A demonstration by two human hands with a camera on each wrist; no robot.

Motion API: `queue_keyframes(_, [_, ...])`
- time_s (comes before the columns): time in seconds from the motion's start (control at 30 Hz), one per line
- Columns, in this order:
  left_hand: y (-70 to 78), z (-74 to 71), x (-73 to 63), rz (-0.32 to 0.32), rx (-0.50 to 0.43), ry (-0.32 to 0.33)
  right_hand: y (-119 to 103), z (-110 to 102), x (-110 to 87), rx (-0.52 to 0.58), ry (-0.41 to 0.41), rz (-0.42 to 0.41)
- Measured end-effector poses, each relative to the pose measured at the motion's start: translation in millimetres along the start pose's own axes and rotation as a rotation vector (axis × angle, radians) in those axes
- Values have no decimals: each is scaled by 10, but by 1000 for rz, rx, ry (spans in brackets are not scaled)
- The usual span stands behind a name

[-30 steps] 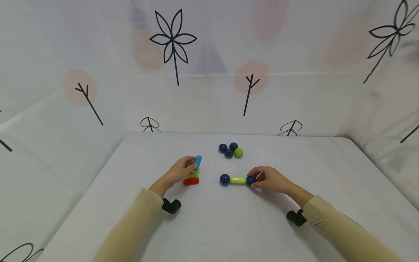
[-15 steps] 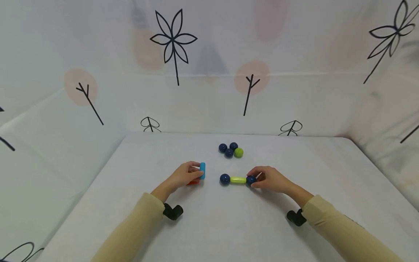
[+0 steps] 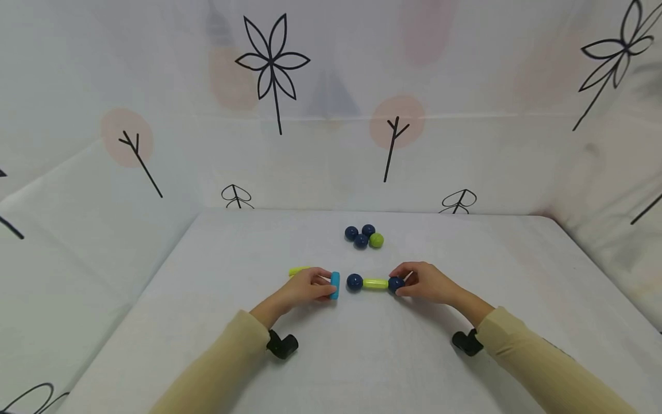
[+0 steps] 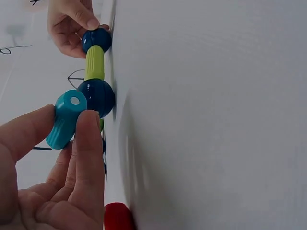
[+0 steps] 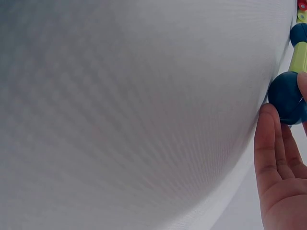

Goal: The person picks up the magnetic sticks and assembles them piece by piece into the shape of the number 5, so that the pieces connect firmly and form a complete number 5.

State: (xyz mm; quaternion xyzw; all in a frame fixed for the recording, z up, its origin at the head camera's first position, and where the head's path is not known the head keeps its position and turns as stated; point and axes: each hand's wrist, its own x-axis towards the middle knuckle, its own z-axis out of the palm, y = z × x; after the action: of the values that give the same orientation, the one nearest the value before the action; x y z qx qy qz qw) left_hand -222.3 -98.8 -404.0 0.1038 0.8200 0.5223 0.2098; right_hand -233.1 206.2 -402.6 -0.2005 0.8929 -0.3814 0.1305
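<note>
My left hand (image 3: 305,288) pinches a short light-blue rod (image 3: 335,286) between thumb and fingers. In the left wrist view the blue rod (image 4: 67,119) shows a pale round disc on its end and overlaps the near dark-blue ball (image 4: 98,97). In the head view a small gap separates it from that left ball (image 3: 354,282). A yellow-green rod (image 3: 375,284) joins this ball to a second dark-blue ball (image 3: 395,284), dumbbell-like, lying on the table. Around the second ball my right hand (image 3: 429,283) curls its thumb and fingers.
Behind the left hand lies another yellow-green rod (image 3: 297,271), partly covered. A red rod (image 4: 118,216) shows low in the left wrist view. Further back, several balls sit together: dark-blue ones (image 3: 361,241) and a green one (image 3: 376,240). A patterned cloth wall (image 3: 320,167) rises behind the table.
My left hand has carried the blue rod right and nearer to me, from over the red and yellow-green rods to beside the left ball. The right hand has stayed on its ball.
</note>
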Motion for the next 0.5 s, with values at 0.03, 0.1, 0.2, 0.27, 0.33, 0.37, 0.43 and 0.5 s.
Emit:
queue_keyframes(0.03, [-1,16,-1,1,3,-7,1,-1,1,-3,-1,-1])
queue_keyframes(0.1, [-3,47,-3,0,-1,-24,5,-3,5,-8,-2,0])
queue_keyframes(0.2, [-3,100,-9,-13,-3,-47,12,-1,10,-10,0,0])
queue_keyframes(0.27, [-12,143,-2,-27,-24,-62,20,2,12,-12,0,-3])
queue_keyframes(0.33, [-15,185,4,-45,-36,-66,29,4,14,-11,-2,-8])
queue_keyframes(0.37, [-13,204,4,-53,-46,-67,31,5,14,-10,-2,-9])
queue_keyframes(0.43, [-6,239,1,-63,-64,-71,36,6,13,-6,-4,-13])
queue_keyframes(0.5, [9,267,-6,-74,-68,-73,32,4,9,-2,-5,-13])
